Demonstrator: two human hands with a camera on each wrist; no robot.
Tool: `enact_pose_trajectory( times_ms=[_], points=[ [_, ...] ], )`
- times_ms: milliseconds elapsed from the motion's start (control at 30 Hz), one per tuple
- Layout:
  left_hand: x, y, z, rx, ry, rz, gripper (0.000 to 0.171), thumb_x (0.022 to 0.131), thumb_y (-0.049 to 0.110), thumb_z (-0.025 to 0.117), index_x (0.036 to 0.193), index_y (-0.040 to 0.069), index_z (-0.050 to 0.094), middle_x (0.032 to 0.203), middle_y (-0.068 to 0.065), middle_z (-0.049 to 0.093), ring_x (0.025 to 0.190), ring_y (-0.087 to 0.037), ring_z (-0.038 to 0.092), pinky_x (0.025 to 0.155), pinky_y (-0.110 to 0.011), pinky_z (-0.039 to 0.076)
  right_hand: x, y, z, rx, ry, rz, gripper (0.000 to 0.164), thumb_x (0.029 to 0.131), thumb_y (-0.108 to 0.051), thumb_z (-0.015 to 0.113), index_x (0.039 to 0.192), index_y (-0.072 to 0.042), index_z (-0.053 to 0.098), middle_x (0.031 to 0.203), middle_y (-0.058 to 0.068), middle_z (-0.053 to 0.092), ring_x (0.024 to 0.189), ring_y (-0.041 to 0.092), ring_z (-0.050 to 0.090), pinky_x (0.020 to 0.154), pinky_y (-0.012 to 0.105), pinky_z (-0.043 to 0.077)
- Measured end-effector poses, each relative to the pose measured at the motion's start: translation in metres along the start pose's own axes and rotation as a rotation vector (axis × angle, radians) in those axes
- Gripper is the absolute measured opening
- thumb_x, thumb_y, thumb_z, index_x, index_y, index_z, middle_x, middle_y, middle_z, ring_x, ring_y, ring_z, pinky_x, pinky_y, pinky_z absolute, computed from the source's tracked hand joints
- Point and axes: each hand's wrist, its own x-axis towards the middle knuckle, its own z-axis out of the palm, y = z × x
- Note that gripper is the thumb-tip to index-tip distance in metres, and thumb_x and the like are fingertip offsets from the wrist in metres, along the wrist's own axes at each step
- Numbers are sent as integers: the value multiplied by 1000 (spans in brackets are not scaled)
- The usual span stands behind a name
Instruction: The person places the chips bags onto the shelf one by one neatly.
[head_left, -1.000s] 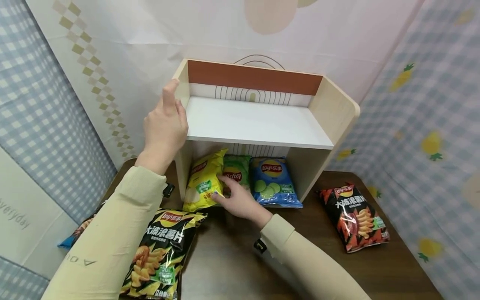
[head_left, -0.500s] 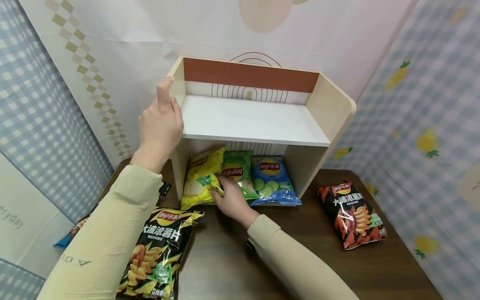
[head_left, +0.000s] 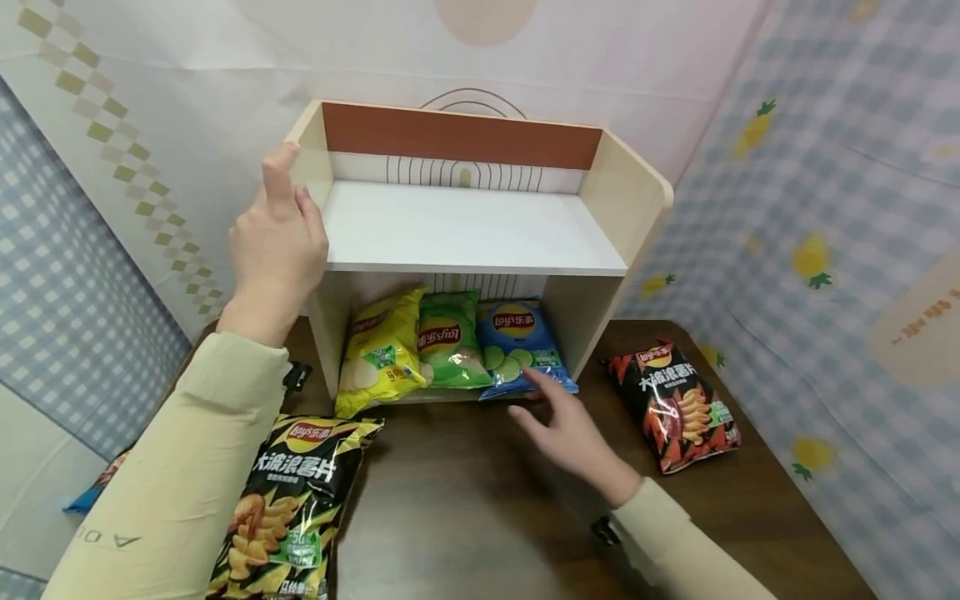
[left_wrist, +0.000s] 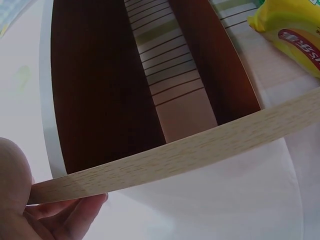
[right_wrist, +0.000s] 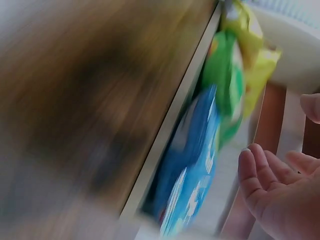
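My left hand (head_left: 277, 237) grips the left side panel (left_wrist: 165, 150) of a small wooden shelf; in the left wrist view its thumb and fingers lie on either side of the panel's edge. In the lower compartment stand a yellow chip bag (head_left: 381, 354), a green chip bag (head_left: 452, 346) and a blue chip bag (head_left: 517, 337), side by side and leaning back. The yellow one's lower corner juts past the shelf front. My right hand (head_left: 573, 437) holds nothing, fingers spread, just in front of the blue bag. In the right wrist view its fingers (right_wrist: 257, 172) are loosely bent.
A black-and-yellow chip bag (head_left: 292, 492) lies on the dark wooden table (head_left: 435, 500) at front left. Another in black and red (head_left: 675, 404) lies right of the shelf. The upper shelf board (head_left: 465, 225) is white. A blue-cornered packet (head_left: 93, 492) pokes out behind the left sleeve.
My right hand has let go of the yellow bag and moved right, off the shelf. The green bag now shows in full. My left hand keeps its grip while the view shifts.
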Motion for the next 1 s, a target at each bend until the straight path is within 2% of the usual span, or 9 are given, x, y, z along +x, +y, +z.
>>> enact_pose_trajectory(
  times_ms=[233,400,500,667,767,1000],
  points=[
    [1,0,4,-3,-15,-16,37,103,30,23,140,27,22,92,-26,55,58,-47,48,55,-56,38,-34,43,-60,-96,137,97,59,92,-32,67,144,-15,44,126,10,58,104,24,60,84,44,50],
    [2,0,5,-10,9,-9,37,103,28,25,140,26,24,94,-27,57,57,-46,47,55,-56,38,-53,69,-94,-165,166,178,62,96,-36,61,148,-14,37,134,15,52,111,31,56,85,50,48],
    [4,1,4,-7,9,-2,37,104,28,25,140,25,24,88,-26,56,57,-46,47,55,-57,38,-63,83,-110,-221,183,223,68,96,-38,59,152,-13,29,133,20,51,109,36,58,82,52,49],
    [4,1,3,-4,4,5,36,103,28,24,139,25,23,82,-25,53,56,-46,47,54,-56,38,-75,107,-129,-326,228,271,80,94,-37,62,155,-9,16,132,30,48,109,45,53,83,60,43],
    [2,1,1,0,12,0,36,103,28,24,139,25,23,83,-26,54,56,-47,47,54,-56,37,-78,118,-136,-343,237,282,83,93,-35,64,154,-5,15,132,34,46,111,49,49,84,64,39],
    [1,1,-1,21,-5,-15,37,103,29,24,140,26,23,81,-24,53,54,-44,46,52,-53,36,-83,139,-146,-404,190,365,88,95,-42,59,151,6,12,137,40,36,117,58,39,88,67,33]
  ],
)
